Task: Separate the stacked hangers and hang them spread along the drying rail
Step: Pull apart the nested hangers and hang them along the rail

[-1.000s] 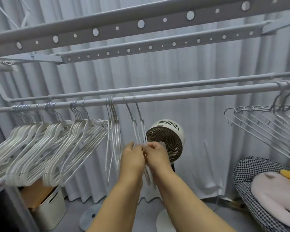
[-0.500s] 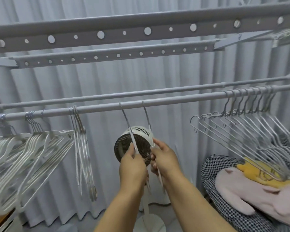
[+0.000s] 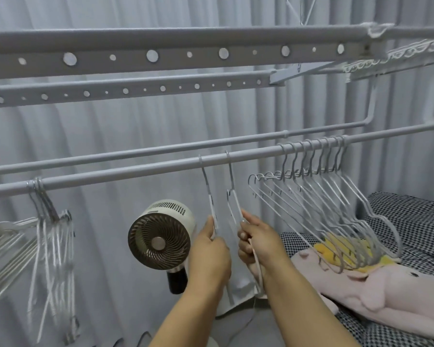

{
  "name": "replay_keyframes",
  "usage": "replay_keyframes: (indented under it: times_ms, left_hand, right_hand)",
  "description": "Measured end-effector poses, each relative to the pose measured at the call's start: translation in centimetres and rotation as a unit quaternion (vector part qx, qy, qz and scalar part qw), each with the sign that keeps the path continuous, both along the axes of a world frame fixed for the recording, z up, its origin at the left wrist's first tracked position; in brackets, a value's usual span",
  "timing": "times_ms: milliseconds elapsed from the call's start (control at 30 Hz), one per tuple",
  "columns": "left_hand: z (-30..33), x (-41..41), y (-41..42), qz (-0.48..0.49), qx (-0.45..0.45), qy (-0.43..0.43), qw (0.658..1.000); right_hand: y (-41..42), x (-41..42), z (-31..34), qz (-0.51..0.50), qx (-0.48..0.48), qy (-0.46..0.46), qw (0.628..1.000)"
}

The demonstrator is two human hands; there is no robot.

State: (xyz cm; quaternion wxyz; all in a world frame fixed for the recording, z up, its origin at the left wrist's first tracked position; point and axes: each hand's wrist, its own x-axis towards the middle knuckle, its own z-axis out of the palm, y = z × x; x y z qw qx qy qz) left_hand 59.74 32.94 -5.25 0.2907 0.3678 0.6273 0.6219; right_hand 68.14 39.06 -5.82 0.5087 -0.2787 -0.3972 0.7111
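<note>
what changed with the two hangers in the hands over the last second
The left hand and right hand have drawn apart, so the two thin white wire hangers now hang with a wider gap on the grey drying rail. Both hands still grip one each, hooks still on the rail.

We have one head-worn wide view, looking forward and slightly down, close behind both forearms, facing the drying rail (image 3: 140,172) and curtain (image 3: 110,136) beyond.
</note>
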Motion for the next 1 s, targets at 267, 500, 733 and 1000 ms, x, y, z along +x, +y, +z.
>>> replay_keyframes:
  times_ms: [267, 500, 733, 1000]
  left_hand:
    - [0.2, 4.2, 3.1, -0.043, -0.003, -0.011, 0.999]
    - [0.3, 7.2, 5.1, -0.039, -0.004, -0.007, 0.999]
    - [0.2, 9.1, 6.4, -0.053, -0.016, 0.006, 0.998]
    - [0.7, 10.4, 6.3, -0.075, -0.011, 0.009, 0.997]
  right_hand:
    - [2.5, 4.3, 0.1, -0.011, -0.011, 0.021, 1.000]
    - [3.8, 6.7, 0.0, -0.015, -0.017, 0.038, 0.999]
    - [4.3, 8.7, 0.0, -0.016, -0.011, 0.032, 0.999]
    - [4.5, 9.6, 0.2, -0.017, -0.016, 0.035, 0.999]
